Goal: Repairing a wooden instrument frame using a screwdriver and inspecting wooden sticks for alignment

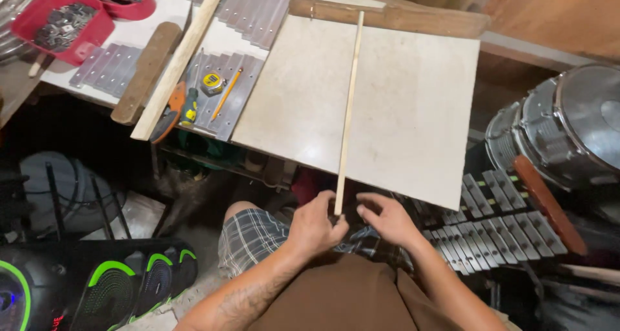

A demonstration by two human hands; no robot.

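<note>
A long thin wooden strip [349,105] lies across a pale square board [400,105], its far end near a brown wooden block [413,20] at the board's back edge. The near end overhangs the board's front edge. My left hand [316,226] is closed around that near end. My right hand [386,220] hovers just to the right of it with fingers curled, touching or nearly touching the strip's end; I cannot tell which. Both hands sit above my lap in plaid shorts.
Left of the board lie metal bars [226,92], a yellow tape measure [212,82], a pencil [227,93], a screwdriver [188,108], a wooden lath [181,60] and red trays [61,21]. A xylophone-like set of bars [491,227] and drums [568,124] stand right. A speaker [97,286] is lower left.
</note>
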